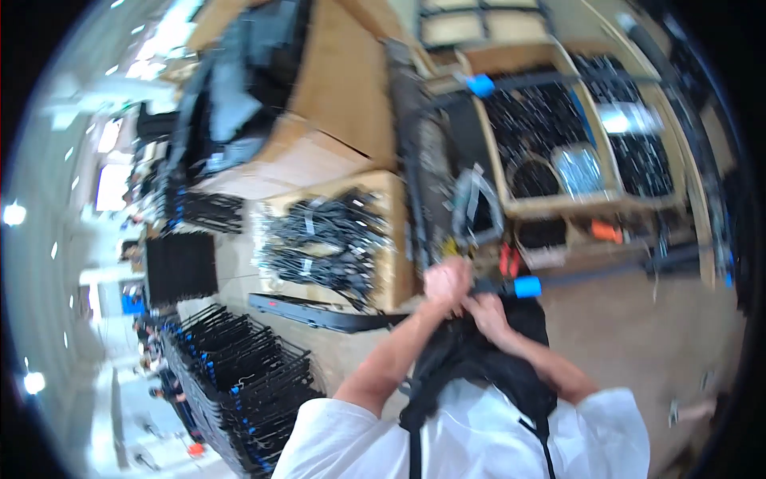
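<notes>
My left hand [448, 281] is closed in front of my body, knuckles up, at the near edge of the workbench. Just right of it and slightly nearer, my right hand [487, 313] has its fingers curled in, almost touching the left. Blur hides what lies between the fingers. A short dark bar with a blue sleeve [527, 287] sticks out to the right beside my hands. From the left, a long black rail [327, 318] reaches toward my left forearm. Red-handled pliers [509, 260] lie just beyond my hands.
Wooden bins [550, 203] of small black parts stand at the far right. A carton [403, 271] holds bagged black parts on the left. Farther left is a rack of black frames [239, 383] with blue pieces. An orange object [606, 231] sits under the bins.
</notes>
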`<act>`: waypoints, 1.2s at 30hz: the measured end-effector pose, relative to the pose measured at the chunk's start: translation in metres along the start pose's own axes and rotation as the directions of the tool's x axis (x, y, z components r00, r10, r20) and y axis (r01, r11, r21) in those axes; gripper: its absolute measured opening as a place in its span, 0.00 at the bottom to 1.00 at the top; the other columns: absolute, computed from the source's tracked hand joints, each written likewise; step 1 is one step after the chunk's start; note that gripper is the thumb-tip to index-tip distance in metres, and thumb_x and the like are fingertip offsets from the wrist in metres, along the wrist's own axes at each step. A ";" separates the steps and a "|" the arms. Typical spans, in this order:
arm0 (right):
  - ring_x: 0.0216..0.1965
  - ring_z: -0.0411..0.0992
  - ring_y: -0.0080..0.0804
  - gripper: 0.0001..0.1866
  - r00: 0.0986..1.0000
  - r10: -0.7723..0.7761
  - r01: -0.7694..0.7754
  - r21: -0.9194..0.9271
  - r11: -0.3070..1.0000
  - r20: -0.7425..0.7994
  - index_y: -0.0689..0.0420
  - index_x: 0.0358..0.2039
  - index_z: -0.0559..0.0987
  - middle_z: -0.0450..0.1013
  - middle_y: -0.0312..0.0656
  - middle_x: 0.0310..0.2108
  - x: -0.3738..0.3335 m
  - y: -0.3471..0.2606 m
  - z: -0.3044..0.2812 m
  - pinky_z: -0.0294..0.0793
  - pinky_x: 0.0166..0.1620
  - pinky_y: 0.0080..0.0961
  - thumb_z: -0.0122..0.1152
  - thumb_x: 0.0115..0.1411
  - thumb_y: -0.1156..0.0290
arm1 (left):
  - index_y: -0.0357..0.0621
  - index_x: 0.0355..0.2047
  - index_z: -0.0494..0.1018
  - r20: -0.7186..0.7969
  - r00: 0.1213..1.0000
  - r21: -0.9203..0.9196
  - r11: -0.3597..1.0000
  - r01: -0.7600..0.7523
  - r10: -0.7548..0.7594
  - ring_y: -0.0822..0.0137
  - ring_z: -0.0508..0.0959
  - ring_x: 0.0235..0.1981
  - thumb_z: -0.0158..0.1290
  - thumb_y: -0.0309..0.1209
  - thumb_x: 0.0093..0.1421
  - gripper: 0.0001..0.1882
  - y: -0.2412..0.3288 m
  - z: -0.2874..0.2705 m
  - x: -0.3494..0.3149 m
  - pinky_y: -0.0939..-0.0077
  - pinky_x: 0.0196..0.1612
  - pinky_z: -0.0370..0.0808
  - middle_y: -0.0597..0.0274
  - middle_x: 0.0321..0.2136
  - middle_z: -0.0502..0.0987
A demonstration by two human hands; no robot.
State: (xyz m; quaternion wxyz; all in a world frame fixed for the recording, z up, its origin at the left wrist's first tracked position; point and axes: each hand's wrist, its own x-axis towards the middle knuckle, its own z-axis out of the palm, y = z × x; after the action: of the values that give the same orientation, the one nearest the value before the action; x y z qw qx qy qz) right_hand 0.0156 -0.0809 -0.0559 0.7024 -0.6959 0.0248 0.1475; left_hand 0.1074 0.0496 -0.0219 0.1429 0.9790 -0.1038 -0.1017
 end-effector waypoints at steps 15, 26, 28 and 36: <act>0.46 0.82 0.27 0.22 0.822 0.366 -0.263 -0.279 0.923 0.437 0.62 0.55 0.83 0.85 0.41 0.45 -0.031 -0.103 -0.147 0.78 0.54 0.25 0.61 0.69 0.59 | 0.34 0.45 0.81 -0.833 0.397 -0.393 0.917 0.066 -0.386 0.56 0.81 0.37 0.53 0.40 0.73 0.19 -0.053 -0.356 0.065 0.62 0.44 0.76 0.48 0.36 0.82; 0.38 0.80 0.27 0.21 0.895 0.276 -0.130 -0.387 0.913 0.350 0.57 0.55 0.84 0.84 0.44 0.37 -0.031 -0.132 -0.144 0.79 0.45 0.27 0.64 0.68 0.58 | 0.38 0.72 0.58 -0.372 0.649 -0.162 0.735 0.658 -0.663 0.46 0.67 0.70 0.65 0.73 0.44 0.67 -0.077 -0.517 0.224 0.47 0.68 0.67 0.42 0.69 0.66; 0.38 0.80 0.25 0.22 0.930 0.253 -0.163 -0.317 0.934 0.267 0.58 0.56 0.84 0.84 0.43 0.37 -0.042 -0.144 -0.142 0.79 0.45 0.26 0.66 0.68 0.58 | 0.40 0.73 0.57 -0.351 0.602 -0.130 0.674 0.727 -0.717 0.46 0.62 0.73 0.69 0.67 0.44 0.65 -0.071 -0.517 0.234 0.45 0.68 0.66 0.45 0.71 0.63; 0.37 0.78 0.20 0.19 0.983 0.179 -0.181 -0.222 0.958 -0.025 0.61 0.54 0.84 0.84 0.38 0.35 -0.066 -0.159 -0.133 0.79 0.43 0.23 0.64 0.68 0.64 | 0.34 0.66 0.64 -0.811 0.419 -0.146 0.835 0.531 -0.408 0.39 0.66 0.68 0.65 0.63 0.43 0.58 -0.075 -0.547 0.219 0.43 0.67 0.65 0.33 0.64 0.68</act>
State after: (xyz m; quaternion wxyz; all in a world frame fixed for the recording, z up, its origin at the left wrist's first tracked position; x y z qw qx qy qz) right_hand 0.0133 -0.2212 0.1100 0.6033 -0.7656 0.0730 0.2108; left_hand 0.4553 0.2107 0.4318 0.0743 0.9075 0.2457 0.3326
